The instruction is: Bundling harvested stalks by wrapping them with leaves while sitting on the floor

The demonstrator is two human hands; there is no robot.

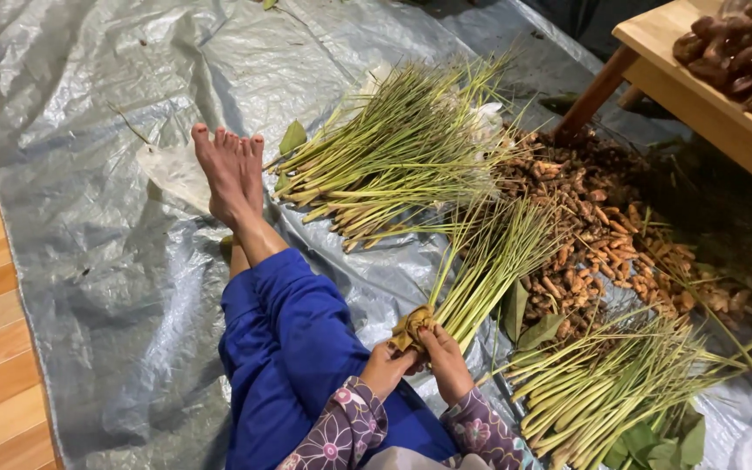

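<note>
Both hands meet at the base of a bundle of lemongrass stalks (489, 261): the left hand (385, 367) and the right hand (447, 364) are each clamped on its root end, where a wilted yellow-brown leaf wrap (412, 327) circles the stalks, apparently to bind them together. From the hands the bundle fans up and away to the right, its green tips spreading over what lies beyond. Beside the hands, legs in blue trousers (285, 348) stretch out across a grey plastic sheet (89, 218), bare feet (230, 170) crossed at the far end. To the right lies a second loose heap of stalks (602, 383) with green leaves at its near end. Farther off sits a larger pile of stalks (393, 157) and a spread of small brown roots (602, 226). At the far right corner stands a wooden bench (707, 96) carrying dark brown tubers (741, 57).
</note>
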